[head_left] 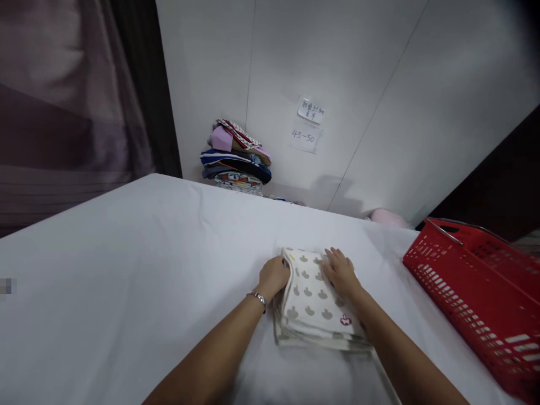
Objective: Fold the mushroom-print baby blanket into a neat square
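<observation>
A folded white cloth [310,289] with grey-beige printed shapes and one small red motif lies in several layers on the white-covered table. At its left edge, my left hand [274,275] has its fingers curled round the upper layers; the fingertips are hidden in the fold. A bracelet circles that wrist. My right hand [341,274] rests flat along the cloth's upper right side, fingers stretched forward and holding nothing. The cloth's lower right corner is partly covered by my right forearm.
A red plastic basket [472,304] with a metal handle stands on the right side of the table [126,292]. Against the wall at the back is a stack of folded fabrics [236,157]. Two paper notes [311,111] hang on the wall, and a curtain [63,101] hangs at left.
</observation>
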`<action>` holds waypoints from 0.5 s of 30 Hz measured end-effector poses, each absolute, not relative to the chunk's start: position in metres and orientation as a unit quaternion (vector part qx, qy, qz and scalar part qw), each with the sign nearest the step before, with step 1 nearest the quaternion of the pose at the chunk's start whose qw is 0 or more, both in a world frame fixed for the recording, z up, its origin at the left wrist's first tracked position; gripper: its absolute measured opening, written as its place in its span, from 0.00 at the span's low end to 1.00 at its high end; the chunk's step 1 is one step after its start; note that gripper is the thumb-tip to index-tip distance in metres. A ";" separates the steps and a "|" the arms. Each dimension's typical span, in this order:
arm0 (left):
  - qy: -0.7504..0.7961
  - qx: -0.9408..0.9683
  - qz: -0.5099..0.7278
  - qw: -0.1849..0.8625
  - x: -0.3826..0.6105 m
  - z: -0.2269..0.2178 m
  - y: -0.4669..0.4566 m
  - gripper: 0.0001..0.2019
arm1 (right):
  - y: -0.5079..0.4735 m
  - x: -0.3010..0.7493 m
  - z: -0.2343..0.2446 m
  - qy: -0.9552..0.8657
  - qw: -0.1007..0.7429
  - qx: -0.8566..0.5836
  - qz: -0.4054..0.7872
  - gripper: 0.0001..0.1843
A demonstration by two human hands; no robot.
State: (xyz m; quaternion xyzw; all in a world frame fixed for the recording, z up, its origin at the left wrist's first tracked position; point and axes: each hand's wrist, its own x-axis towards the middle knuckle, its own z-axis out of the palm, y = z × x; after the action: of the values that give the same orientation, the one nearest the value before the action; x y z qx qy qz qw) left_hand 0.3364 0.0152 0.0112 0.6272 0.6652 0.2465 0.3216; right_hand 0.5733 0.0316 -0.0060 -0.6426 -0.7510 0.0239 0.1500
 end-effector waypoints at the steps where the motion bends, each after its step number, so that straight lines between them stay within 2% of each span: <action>1: 0.667 0.624 0.250 0.321 0.338 0.011 0.016 0.11 | 0.035 0.567 -0.004 -0.754 0.139 -0.641 0.033 0.28; 4: 0.670 0.605 0.277 0.327 0.338 0.006 0.016 0.10 | 0.042 0.560 -0.006 -0.750 0.118 -0.650 0.042 0.27; 9: 0.668 0.601 0.289 0.329 0.325 -0.009 0.015 0.10 | 0.041 0.566 -0.013 -0.757 0.128 -0.640 0.031 0.26; 15: 0.618 0.576 0.309 0.438 0.322 -0.016 0.024 0.10 | 0.040 0.549 0.006 -0.770 0.157 -0.614 0.071 0.25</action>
State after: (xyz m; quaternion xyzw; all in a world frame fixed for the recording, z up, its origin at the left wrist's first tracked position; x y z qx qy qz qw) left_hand 0.3217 0.0241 -0.0156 0.5756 0.6176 0.3087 0.4381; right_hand 0.5490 0.0397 0.0058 -0.6140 -0.7704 0.0705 0.1567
